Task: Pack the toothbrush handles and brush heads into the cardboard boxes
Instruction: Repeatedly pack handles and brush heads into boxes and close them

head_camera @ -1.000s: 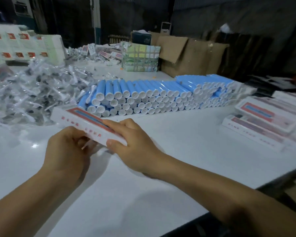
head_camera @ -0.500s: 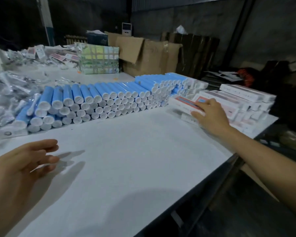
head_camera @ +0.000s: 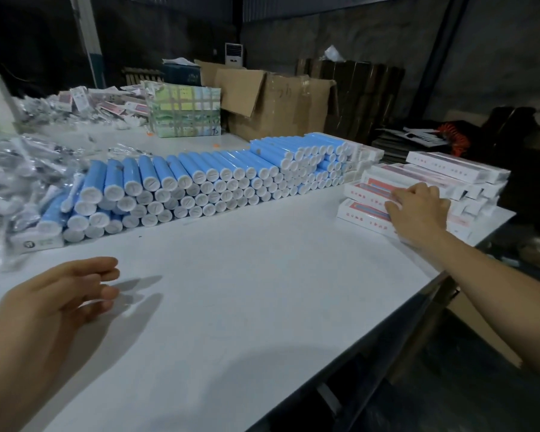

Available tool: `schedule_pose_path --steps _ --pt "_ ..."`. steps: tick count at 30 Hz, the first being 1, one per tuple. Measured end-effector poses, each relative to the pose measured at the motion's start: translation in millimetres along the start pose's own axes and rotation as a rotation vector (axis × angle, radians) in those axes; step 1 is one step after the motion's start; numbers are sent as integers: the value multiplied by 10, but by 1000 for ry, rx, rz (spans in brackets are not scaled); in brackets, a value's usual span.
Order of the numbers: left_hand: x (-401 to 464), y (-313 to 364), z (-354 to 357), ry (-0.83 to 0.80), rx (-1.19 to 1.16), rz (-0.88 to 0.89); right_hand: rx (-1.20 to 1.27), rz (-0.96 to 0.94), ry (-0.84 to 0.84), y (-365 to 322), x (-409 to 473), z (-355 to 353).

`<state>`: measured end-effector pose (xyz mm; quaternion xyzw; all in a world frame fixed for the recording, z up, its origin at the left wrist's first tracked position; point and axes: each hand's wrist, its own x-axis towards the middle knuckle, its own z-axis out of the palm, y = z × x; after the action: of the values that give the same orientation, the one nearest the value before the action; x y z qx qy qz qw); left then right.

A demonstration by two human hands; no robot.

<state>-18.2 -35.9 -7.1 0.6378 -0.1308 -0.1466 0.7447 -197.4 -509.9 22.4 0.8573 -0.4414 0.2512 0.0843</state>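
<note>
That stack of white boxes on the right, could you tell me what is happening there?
A person is packing toothbrushes at a white table. Their right hand rests on the stack of white boxes at the table's right edge. The left hand hovers open and empty. Blue toothbrush handles lie stacked in rows, with bagged brush heads beside them.

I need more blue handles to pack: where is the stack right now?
The blue toothbrush handles are stacked in a long row across the white table, between the bagged brush heads on the left and the white boxes on the right.

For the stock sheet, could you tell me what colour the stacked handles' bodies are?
Light blue handles, white end caps; head view.
</note>
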Motion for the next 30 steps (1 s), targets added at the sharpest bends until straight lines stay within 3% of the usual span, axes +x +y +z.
schedule_pose_path --steps 4,10,17,21,30 --pt "-155 24 72 32 114 102 270 -111 84 -575 -67 -221" --pt "-265 23 124 -138 539 168 630 -572 -14 -1876 -572 -484" --pt "-281 42 140 -182 651 178 672 -908 -219 -2705 -1348 -320" --pt "-271 24 138 -206 727 183 654 -969 -301 -2727 -1423 -215" --pt "-291 66 145 -227 781 189 665 -965 -307 -2701 -1414 -162"
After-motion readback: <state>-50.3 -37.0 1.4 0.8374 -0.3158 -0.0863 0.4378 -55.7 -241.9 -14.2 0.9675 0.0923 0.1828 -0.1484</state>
